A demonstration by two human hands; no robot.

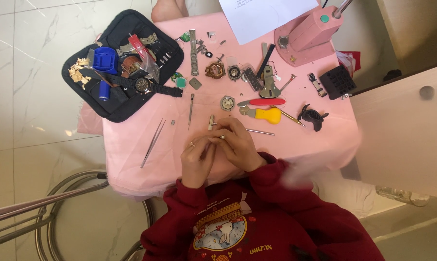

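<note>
Worktop: pink cloth-covered worktop [131, 159], strewn with watch parts and tools.
Case: black zipped tool case [119, 108] at far left, holding watches.
Right hand [237, 145]: fingers curled on a small metal part [222, 137], over the near edge.
Left hand [196, 162]: fingers narrow, touching the right hand; whether they hold anything, I cannot tell.
Tweezers: thin steel tweezers [153, 143] lying left of the hands.

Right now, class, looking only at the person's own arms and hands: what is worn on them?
Both arms are covered to the wrist by long dark red sweatshirt sleeves with ribbed cuffs. The left hand and right hand are bare of gloves. Each hand shows a small ring on a finger, the right hand's ring being pale metal. No watch is visible.
</note>
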